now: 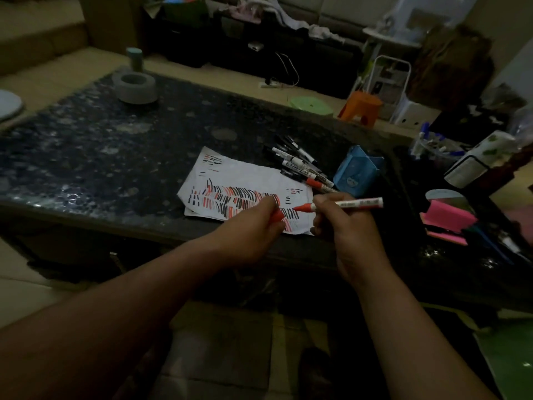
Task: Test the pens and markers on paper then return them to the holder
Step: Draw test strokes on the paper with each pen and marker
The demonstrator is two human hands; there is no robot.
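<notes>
A white sheet of paper (242, 180) covered in red and black strokes lies near the dark table's front edge. My right hand (343, 223) grips a white-bodied red marker (354, 204), uncapped, its red tip pointing left just above the paper. My left hand (256, 226) pinches the red cap (277, 216) a short way left of that tip. Several black and red markers (300, 164) lie in a loose heap behind the paper. The blue holder (357, 171) stands right of the heap, tilted.
A grey round dish (135, 86) sits at the table's far left. Pink sticky notes (447, 220) and a clear tub of pens (438, 145) are at the right. An orange stool (362, 108) stands on the floor beyond the table (115, 157).
</notes>
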